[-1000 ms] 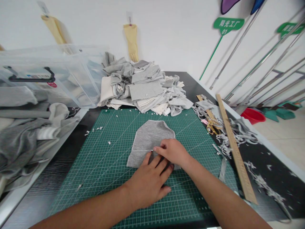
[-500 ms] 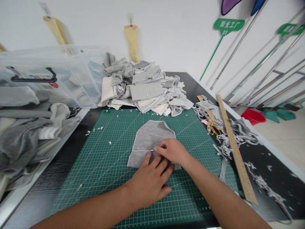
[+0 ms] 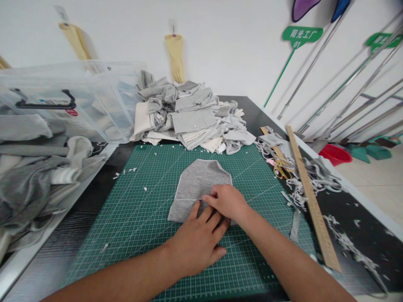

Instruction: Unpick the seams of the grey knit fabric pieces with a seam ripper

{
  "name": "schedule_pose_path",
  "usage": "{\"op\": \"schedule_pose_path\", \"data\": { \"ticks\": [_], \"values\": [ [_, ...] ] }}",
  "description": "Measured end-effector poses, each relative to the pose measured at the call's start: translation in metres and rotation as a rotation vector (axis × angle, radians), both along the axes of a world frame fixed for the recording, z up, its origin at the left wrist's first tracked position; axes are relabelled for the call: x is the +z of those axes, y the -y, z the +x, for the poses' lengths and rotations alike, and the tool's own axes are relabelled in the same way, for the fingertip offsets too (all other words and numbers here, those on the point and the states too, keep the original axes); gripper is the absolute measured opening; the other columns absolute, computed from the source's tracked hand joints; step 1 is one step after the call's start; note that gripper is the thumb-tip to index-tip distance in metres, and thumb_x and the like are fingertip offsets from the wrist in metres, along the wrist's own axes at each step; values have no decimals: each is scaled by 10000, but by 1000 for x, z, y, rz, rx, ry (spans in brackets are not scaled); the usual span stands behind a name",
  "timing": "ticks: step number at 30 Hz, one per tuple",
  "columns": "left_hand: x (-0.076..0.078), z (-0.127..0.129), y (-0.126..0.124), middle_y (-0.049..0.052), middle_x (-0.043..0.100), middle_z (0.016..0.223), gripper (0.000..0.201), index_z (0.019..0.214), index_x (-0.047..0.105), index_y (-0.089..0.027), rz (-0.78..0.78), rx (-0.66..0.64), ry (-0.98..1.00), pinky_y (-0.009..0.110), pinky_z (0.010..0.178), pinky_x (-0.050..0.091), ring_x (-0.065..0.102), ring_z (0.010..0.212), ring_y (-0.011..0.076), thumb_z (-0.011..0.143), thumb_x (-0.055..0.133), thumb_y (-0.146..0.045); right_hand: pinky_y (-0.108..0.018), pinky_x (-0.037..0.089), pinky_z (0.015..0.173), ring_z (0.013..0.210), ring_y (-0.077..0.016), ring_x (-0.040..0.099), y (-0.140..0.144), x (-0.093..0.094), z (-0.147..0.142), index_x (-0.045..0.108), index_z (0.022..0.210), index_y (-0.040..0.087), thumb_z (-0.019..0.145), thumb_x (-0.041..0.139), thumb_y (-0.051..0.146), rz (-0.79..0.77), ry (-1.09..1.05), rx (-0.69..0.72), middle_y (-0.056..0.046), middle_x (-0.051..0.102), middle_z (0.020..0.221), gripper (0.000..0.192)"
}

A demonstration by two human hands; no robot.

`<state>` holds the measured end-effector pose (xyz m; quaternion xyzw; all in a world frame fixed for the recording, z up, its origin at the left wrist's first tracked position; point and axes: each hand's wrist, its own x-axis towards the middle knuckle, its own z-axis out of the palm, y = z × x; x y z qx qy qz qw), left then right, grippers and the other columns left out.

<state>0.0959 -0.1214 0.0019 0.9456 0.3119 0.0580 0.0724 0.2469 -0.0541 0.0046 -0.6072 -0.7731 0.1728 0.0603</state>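
A grey knit fabric piece (image 3: 201, 178) with a pale stitched seam across it lies flat on the green cutting mat (image 3: 151, 251). My left hand (image 3: 200, 243) rests palm down with fingers spread, the fingertips pressing the cloth just below the seam. Over the seam's right part, my right hand (image 3: 226, 201) is closed in a pinch, its thumb and finger at the stitching beside my left fingers. It grips a thin metal tool whose tip is barely visible now; the rest is hidden in the hand. My hands also cover the fabric's lower right part.
A heap of grey and cream fabric pieces (image 3: 192, 117) sits at the mat's far edge. On the right lie a wooden ruler (image 3: 310, 197), gold-handled scissors (image 3: 281, 171) and thread scraps. More cloth (image 3: 31, 184) and a clear plastic box (image 3: 103, 100) are at left.
The metal tip that showed left of my right fingertips is now mostly out of sight. My right hand has shifted very slightly; the left hand and fabric stay in place.
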Motion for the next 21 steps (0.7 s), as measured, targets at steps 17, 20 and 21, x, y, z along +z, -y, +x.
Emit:
{"op": "schedule_pose_path", "data": {
  "ticks": [17, 20, 21],
  "values": [
    [-2, -1, -1, 89, 313, 1449, 594, 1395, 333, -231, 2, 1, 8, 569, 1070, 159, 170, 1359, 329, 903, 321, -564, -239, 260, 483, 520, -112, 491, -5, -6, 9, 627, 634, 190, 817, 484, 558, -22, -149, 10, -4, 609, 584, 434],
    [-3, -1, -1, 91, 312, 1449, 594, 1393, 335, -227, 7, -2, 11, 570, 1069, 156, 172, 1358, 329, 904, 320, -563, -233, 254, 472, 502, -104, 474, -6, -7, 10, 617, 613, 192, 821, 480, 550, -34, -173, 21, 5, 592, 554, 436],
    [-3, -1, -1, 92, 312, 1449, 594, 1394, 334, -226, 9, -2, 11, 569, 1069, 156, 173, 1358, 328, 904, 323, -561, -232, 253, 471, 498, -102, 470, -6, -7, 10, 614, 607, 191, 821, 482, 547, -35, -176, 25, 6, 589, 547, 436]
  ]
}}
